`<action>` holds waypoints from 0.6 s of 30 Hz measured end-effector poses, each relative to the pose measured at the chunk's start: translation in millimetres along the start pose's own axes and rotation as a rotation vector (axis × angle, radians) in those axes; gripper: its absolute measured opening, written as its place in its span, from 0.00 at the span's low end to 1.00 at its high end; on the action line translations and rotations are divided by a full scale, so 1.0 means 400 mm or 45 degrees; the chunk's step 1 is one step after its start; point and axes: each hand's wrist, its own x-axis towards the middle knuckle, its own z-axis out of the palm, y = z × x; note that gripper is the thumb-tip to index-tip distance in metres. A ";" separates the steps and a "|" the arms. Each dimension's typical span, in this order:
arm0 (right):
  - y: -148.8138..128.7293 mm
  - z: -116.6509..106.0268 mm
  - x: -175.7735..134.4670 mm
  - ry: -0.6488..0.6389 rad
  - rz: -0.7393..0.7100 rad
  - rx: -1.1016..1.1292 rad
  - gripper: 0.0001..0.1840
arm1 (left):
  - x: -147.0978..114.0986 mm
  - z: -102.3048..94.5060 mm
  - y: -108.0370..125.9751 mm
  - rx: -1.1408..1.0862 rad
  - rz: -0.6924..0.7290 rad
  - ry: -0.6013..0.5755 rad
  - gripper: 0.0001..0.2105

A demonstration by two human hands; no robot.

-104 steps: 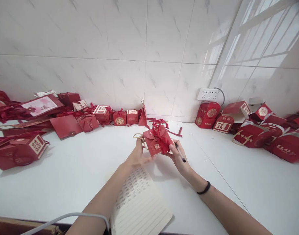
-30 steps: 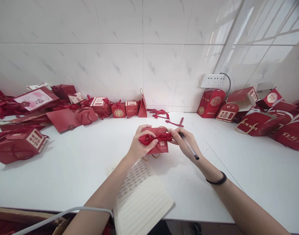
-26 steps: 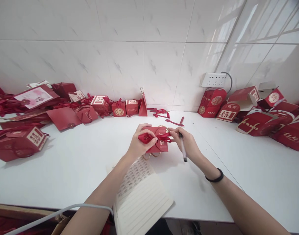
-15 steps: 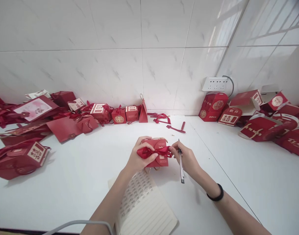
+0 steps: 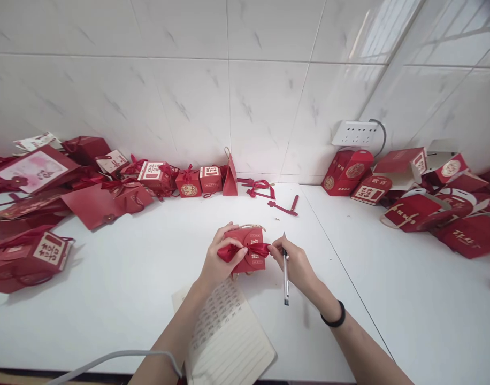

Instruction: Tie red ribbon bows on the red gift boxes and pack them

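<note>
A small red gift box (image 5: 255, 263) with gold print sits on the white table, a dark red ribbon (image 5: 258, 249) tied in a bow across its top. My left hand (image 5: 221, 256) is closed round the box's left side, thumb and fingers pinching the bow's left part. With fingertips pinched, my right hand (image 5: 292, 261) grips the bow's right end. A clear pen (image 5: 285, 280) is also tucked in that hand, pointing down towards me. Below the box lies an open notebook (image 5: 232, 347) with handwriting on its upper left part; my left forearm covers some of it.
Several red boxes (image 5: 157, 179) line the wall on the left, and more folded boxes (image 5: 417, 208) are heaped on the right. Loose red ribbon strips (image 5: 283, 208) lie behind my hands. A power strip (image 5: 355, 133) is on the wall. A grey cable (image 5: 120, 354) crosses near the front edge.
The camera view has shifted, so the hands and box appear slightly further left. Both hands keep their grip on the ribbon, with the right one still holding the pen.
</note>
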 end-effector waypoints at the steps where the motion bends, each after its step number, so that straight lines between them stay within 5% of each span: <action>1: 0.001 -0.001 -0.001 -0.014 -0.001 0.000 0.14 | -0.001 0.001 0.001 -0.001 -0.013 0.011 0.03; 5: -0.004 -0.011 -0.001 -0.066 0.020 0.024 0.12 | 0.001 0.002 0.006 0.023 -0.050 0.038 0.03; 10: -0.036 -0.026 -0.002 -0.317 0.092 0.071 0.12 | 0.028 0.005 0.008 0.076 -0.138 0.062 0.04; 18: -0.035 -0.011 -0.007 -0.294 0.196 0.152 0.12 | 0.046 -0.002 0.015 0.019 -0.109 -0.199 0.05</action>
